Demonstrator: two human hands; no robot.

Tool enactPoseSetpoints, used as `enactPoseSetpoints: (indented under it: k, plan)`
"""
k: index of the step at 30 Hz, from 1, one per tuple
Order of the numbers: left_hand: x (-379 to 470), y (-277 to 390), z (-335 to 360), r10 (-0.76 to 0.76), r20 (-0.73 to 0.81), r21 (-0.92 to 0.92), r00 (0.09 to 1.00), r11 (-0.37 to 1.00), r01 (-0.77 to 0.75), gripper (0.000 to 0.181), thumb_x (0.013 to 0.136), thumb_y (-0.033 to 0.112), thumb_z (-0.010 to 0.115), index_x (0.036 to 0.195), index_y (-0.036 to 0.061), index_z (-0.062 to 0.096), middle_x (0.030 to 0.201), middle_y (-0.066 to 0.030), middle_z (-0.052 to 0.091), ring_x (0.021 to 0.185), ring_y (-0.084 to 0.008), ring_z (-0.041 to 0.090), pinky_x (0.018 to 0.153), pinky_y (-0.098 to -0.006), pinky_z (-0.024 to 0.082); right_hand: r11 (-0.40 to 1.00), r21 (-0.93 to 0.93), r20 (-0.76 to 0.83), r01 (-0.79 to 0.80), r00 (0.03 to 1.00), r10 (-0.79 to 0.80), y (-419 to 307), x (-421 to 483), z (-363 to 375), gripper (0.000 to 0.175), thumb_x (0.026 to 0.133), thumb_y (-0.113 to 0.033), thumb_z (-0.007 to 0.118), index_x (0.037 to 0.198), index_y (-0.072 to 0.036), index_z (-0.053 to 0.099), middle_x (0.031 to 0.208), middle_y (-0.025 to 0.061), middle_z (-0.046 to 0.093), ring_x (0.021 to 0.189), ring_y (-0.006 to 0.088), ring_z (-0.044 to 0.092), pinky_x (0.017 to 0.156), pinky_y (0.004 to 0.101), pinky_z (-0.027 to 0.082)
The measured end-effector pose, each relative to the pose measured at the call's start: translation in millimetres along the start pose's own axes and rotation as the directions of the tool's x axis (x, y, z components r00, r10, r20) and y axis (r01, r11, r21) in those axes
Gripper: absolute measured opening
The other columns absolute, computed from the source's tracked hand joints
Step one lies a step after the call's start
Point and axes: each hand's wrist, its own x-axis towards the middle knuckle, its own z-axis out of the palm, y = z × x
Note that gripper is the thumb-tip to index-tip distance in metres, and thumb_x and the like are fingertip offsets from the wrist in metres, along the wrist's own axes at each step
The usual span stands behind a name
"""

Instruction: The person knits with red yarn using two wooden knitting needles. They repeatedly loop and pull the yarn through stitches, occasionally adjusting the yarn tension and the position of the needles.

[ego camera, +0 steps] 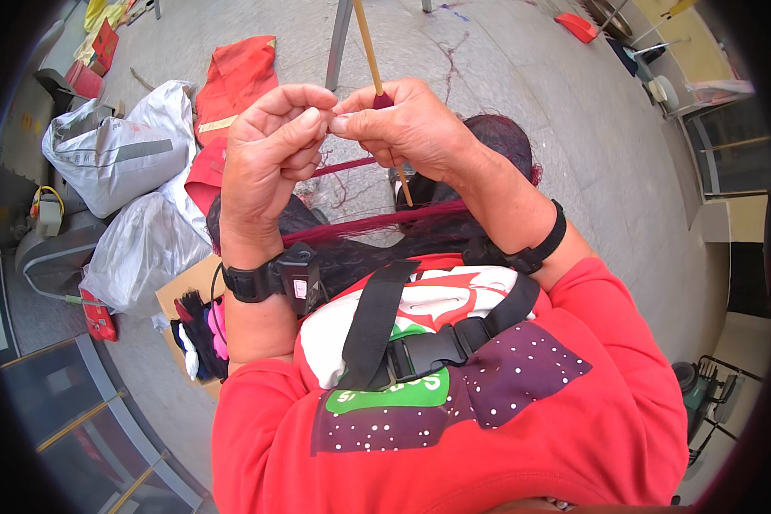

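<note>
My left hand [276,135] and my right hand [401,125] meet fingertip to fingertip in front of me. The thumb and forefinger of each are pinched together; any thread between them is too fine to make out. Through my right hand runs a thin wooden stick [367,48], with dark red thread [383,100] wound on it beside the forefinger. Its lower tip shows beneath the palm. A skein of dark red thread [379,221] stretches across my legs below the hands, and another strand [344,167] of it runs farther off, behind them.
White woven sacks [128,148] and a clear plastic bag [141,257] lie on the left, near a red cloth [238,77]. A cardboard box [189,283] with dark, pink and white bundles stands by my left forearm. A metal leg [338,48] rises ahead; a red dustpan [577,27] lies at upper right.
</note>
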Motion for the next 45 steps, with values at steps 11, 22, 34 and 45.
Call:
enactPoseSetpoints:
  k: [11,22,34,45]
  plan:
    - [-11,19,10,0.128,-0.136,0.172,0.982,0.980,-0.103,0.021,0.089,0.006,0.057,0.107,-0.0050,0.058,0.080,-0.0005,0.055,0.054,-0.0001,0.037,0.046,-0.0155,0.027,0.972,-0.118,-0.060,0.201,0.976,-0.209,-29,-11,14,0.013,0.082,-0.013,0.066,0.086,-0.001,0.064,0.058,-0.0038,0.048,0.048,0.0032,0.039,0.043,0.0204,0.028]
    - [-40,94,67,0.341,0.423,0.555,0.840,0.635,-0.537,0.018,0.074,0.009,0.069,0.080,-0.0051,0.060,0.073,-0.0082,0.058,0.065,-0.0133,0.050,0.057,-0.0235,0.036,0.863,0.182,0.209,0.472,0.839,-0.503,-83,-60,39,0.011,0.079,-0.006,0.066,0.083,0.004,0.064,0.064,0.0061,0.058,0.049,0.0091,0.043,0.044,0.0259,0.031]
    - [-69,96,70,0.475,0.667,0.265,0.574,0.569,-0.779,0.014,0.077,0.006,0.066,0.083,-0.0055,0.061,0.068,-0.0042,0.057,0.058,-0.0081,0.046,0.052,-0.0205,0.032,0.683,0.546,0.562,0.486,0.393,-0.728,-85,-62,66,0.017,0.087,-0.008,0.058,0.076,0.005,0.062,0.056,0.0076,0.050,0.040,0.0139,0.033,0.039,0.0309,0.022]
    - [-60,85,73,0.501,0.090,0.546,0.861,0.698,-0.463,0.012,0.080,0.004,0.062,0.086,-0.0060,0.062,0.064,-0.0006,0.056,0.052,-0.0034,0.042,0.048,-0.0177,0.029,0.769,0.360,0.258,0.529,0.735,-0.627,-86,-54,45,0.028,0.092,-0.012,0.049,0.068,0.000,0.057,0.055,0.0033,0.044,0.041,0.0122,0.030,0.041,0.0288,0.021]
